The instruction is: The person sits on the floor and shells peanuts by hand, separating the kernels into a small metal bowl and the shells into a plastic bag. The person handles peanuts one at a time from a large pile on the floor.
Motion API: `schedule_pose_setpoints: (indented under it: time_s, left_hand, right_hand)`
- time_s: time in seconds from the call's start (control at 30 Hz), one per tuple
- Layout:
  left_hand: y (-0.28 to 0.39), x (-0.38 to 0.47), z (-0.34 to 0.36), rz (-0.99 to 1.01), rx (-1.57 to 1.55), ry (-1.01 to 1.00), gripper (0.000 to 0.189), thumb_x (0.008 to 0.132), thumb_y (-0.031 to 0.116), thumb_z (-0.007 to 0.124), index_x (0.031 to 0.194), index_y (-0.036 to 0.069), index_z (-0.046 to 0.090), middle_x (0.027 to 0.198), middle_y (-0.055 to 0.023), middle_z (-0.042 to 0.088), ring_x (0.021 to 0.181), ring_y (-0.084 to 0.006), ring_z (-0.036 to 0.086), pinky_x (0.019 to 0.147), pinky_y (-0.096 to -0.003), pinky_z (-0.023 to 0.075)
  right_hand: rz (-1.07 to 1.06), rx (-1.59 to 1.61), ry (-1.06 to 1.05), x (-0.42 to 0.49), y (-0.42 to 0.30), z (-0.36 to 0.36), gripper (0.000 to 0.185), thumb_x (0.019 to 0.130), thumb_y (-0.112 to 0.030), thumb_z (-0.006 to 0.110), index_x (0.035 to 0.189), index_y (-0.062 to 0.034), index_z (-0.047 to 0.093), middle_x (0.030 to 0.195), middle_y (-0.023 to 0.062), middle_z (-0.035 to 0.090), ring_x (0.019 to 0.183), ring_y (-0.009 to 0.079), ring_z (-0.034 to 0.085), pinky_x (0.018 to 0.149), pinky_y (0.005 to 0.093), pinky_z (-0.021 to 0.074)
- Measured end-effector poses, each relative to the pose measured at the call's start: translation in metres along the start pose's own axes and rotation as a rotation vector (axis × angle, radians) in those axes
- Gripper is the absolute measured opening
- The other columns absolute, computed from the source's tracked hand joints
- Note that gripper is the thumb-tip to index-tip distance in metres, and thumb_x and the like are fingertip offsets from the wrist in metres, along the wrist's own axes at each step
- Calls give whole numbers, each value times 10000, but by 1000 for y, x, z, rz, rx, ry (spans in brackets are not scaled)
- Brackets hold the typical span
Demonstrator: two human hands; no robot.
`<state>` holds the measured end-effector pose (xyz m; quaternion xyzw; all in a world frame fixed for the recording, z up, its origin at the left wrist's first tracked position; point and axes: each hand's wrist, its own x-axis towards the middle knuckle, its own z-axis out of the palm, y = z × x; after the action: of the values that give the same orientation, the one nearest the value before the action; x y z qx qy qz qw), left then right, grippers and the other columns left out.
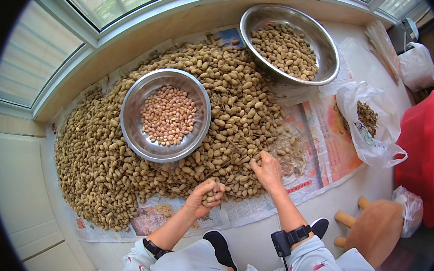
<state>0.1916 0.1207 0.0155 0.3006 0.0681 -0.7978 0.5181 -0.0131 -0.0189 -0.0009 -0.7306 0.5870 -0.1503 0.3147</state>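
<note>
Unshelled peanuts [94, 163] lie in a wide heap on spread newspaper [249, 212]. Several of them are cupped in my left hand [203, 199], whose fingers curl around them above the heap's near edge. At the heap's right side is my right hand [267, 170], fingertips pinched together over loose peanuts and stems; whether anything sits between them is hidden. A steel bowl [125, 118] rests on the heap, holding shelled pinkish peanut kernels [168, 115]. Beyond it, at the back right, a larger steel basin [328, 64] contains peanuts in their shells [284, 50].
On the right, a white plastic bag [390, 123] holds brown plant debris [366, 118]. Beside it are a red plastic container [420, 153] and a stool with a brown seat [377, 231]. Bits of debris [292, 157] litter the newspaper. Windows [108, 2] border the far side.
</note>
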Motion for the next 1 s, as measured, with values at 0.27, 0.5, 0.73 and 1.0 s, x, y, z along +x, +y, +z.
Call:
schedule_pose_setpoints:
  time_s: [0.27,0.5,0.73,1.0]
  left_hand:
    - [-1,-1,-3,-12,6,14,219,911,207,606,777,65,506,964,-120,574,703,-123,507,439,-188,373]
    - [-4,4,-1,4,93,-4,248,919,215,613,753,62,509,946,-118,582,680,-108,505,422,-177,359]
    - [-3,4,1,7,181,71,220,913,198,619,754,57,558,888,-74,607,618,-76,487,430,-179,350]
    - [3,3,15,-44,445,194,140,898,163,614,954,38,645,777,-26,596,613,-39,498,427,-175,302]
  right_hand:
    - [447,1311,-270,6,16,-39,162,840,-103,581,967,-12,627,789,60,648,656,92,577,546,216,420]
    - [434,1444,-278,6,10,-40,226,910,-116,527,1093,6,578,806,75,612,649,106,541,563,237,438]
    - [395,1597,-279,12,15,-33,207,958,-139,503,1074,19,570,855,93,600,666,112,516,577,254,439]
    - [434,1632,-446,-4,-26,-24,135,971,-130,497,1005,-18,564,874,75,621,642,65,494,568,209,413]
